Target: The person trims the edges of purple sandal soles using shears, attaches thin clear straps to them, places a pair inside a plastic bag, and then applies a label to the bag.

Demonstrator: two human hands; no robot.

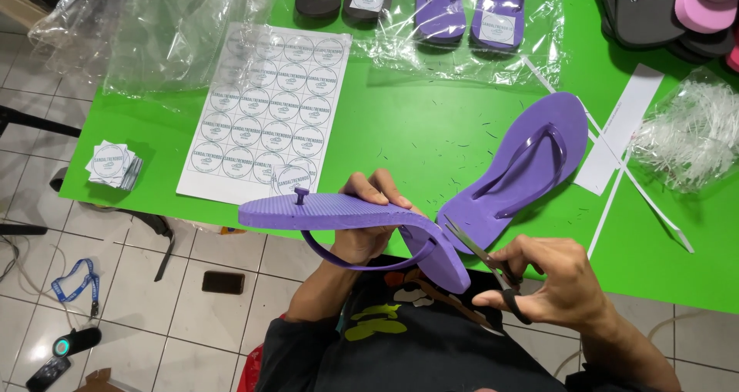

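Note:
My left hand grips a purple flip-flop held sole-up above the near table edge, its strap plug sticking up near the toe and its strap hanging below. My right hand holds small scissors, blades apart, tips at the flip-flop's heel end. A second purple flip-flop lies strap-up on the green table just beyond my hands.
A sheet of round stickers lies at left, with a small stack of cut stickers near the table's left edge. Clear plastic bags, bagged sandals, a pile of dark and pink sandals, white plastic ties and paper strips ring the far side.

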